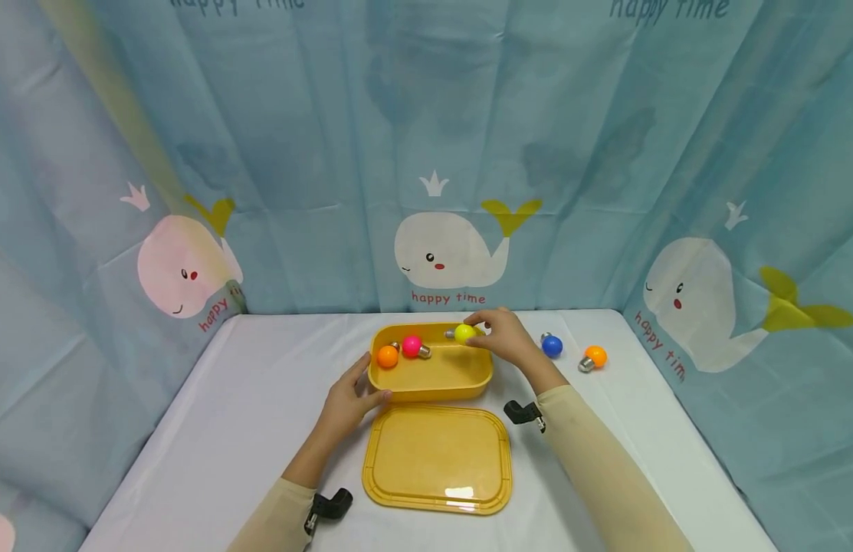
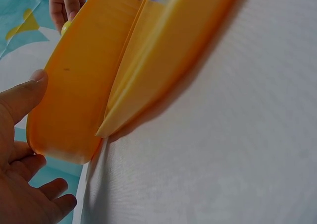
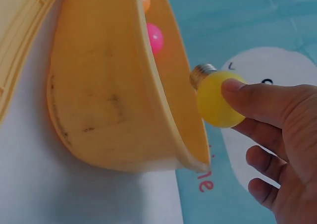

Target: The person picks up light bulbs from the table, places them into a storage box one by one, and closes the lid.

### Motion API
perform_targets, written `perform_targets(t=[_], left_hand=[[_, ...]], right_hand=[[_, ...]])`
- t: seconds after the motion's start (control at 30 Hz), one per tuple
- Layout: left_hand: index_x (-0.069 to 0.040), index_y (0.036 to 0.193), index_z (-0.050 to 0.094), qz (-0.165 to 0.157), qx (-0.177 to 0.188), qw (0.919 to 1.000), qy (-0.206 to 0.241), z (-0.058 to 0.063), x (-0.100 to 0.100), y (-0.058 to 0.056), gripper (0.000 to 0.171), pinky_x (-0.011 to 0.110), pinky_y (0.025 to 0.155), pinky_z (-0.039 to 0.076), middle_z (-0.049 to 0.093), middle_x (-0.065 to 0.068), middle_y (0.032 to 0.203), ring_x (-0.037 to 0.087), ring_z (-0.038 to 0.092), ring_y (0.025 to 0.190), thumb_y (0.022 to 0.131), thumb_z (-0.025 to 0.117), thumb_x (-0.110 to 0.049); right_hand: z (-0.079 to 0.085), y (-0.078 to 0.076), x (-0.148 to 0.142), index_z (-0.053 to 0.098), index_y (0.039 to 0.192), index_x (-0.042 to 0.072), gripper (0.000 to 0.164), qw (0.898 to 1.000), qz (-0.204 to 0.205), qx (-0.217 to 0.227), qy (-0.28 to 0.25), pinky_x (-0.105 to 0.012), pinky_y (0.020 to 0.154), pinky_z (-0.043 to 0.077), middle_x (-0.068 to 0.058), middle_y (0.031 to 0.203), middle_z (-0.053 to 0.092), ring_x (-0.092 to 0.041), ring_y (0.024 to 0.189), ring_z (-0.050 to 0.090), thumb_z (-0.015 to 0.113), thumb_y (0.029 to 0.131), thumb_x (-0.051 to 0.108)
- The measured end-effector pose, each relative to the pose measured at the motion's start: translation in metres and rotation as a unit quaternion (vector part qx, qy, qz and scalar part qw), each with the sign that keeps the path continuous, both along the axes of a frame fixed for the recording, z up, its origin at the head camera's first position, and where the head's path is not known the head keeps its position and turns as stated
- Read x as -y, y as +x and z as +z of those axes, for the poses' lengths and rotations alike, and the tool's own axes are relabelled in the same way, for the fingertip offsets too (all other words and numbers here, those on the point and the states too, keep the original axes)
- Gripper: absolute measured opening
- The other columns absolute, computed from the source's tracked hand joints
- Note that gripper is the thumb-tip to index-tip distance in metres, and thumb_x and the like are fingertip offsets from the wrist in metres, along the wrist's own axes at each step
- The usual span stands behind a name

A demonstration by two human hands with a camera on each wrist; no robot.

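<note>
My right hand (image 1: 505,336) pinches a yellow light bulb (image 3: 220,100) between thumb and fingers, its metal base pointing left, over the right end of a yellow box (image 1: 440,392). Inside the box, toward the left, lie an orange bulb (image 1: 388,356) and a pink bulb (image 1: 412,346). With thumb at the front corner and fingers along the left side, my left hand (image 2: 20,159) holds the box's left end. In the left wrist view its thumb touches the wall and the lower fingers are spread.
A yellow lid (image 1: 436,460) lies flat in front of the box. To the right on the white table (image 1: 219,429) are a blue bulb (image 1: 552,346) and another orange bulb (image 1: 595,356). A blue whale-print curtain (image 1: 316,230) stands behind.
</note>
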State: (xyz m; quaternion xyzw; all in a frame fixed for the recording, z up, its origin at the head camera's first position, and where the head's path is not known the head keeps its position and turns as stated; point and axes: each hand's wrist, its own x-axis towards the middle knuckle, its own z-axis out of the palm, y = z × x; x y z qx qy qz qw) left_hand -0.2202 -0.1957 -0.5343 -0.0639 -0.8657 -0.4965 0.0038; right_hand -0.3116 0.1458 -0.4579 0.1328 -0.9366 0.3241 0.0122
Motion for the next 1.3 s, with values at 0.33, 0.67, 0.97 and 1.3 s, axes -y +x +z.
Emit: perform_targets(t=[0.33, 0.67, 0.97, 1.3], left_hand=[[-0.026, 0.164, 0.027, -0.004, 0.001, 1.0000, -0.001, 0.001, 0.002, 0.002, 0.102, 0.054, 0.123, 0.030, 0.028, 0.006, 0.169, 0.035, 0.026, 0.154, 0.082, 0.082, -0.054], [-0.024, 0.163, 0.029, -0.004, 0.003, 0.9999, 0.010, 0.000, 0.001, 0.003, 0.102, 0.052, 0.124, 0.030, 0.029, 0.005, 0.168, 0.033, 0.026, 0.155, 0.081, 0.083, -0.053], [-0.022, 0.163, 0.031, -0.005, -0.001, 1.0000, 0.007, 0.003, 0.001, 0.004, 0.102, 0.051, 0.123, 0.031, 0.029, 0.005, 0.168, 0.033, 0.027, 0.155, 0.081, 0.082, -0.054], [-0.023, 0.163, 0.030, -0.005, 0.001, 1.0000, 0.007, 0.003, 0.002, 0.005, 0.103, 0.052, 0.124, 0.030, 0.028, 0.005, 0.168, 0.033, 0.026, 0.155, 0.080, 0.083, -0.054]], right_hand=[[-0.002, -0.022, 0.020, 0.078, 0.115, 0.025, 0.031, 0.997, 0.036, 0.006, 0.066, -0.054, 0.118, 0.038, 0.005, 0.116, 0.074, -0.029, 0.127, 0.053, 0.085, 0.086, 0.028], [-0.017, -0.032, 0.034, 0.079, 0.113, 0.027, 0.028, 0.993, 0.055, 0.010, 0.103, -0.044, 0.097, 0.047, 0.006, 0.107, 0.069, -0.023, 0.106, 0.050, 0.085, 0.086, 0.025], [-0.022, -0.031, 0.044, 0.078, 0.112, 0.027, 0.029, 0.988, 0.070, -0.004, 0.140, -0.042, 0.097, 0.042, 0.009, 0.103, 0.073, -0.022, 0.104, 0.050, 0.086, 0.084, 0.029], [-0.023, -0.029, 0.050, 0.078, 0.114, 0.026, 0.030, 0.982, 0.075, -0.010, 0.175, -0.035, 0.088, 0.039, 0.011, 0.100, 0.069, -0.017, 0.098, 0.048, 0.085, 0.085, 0.032]])
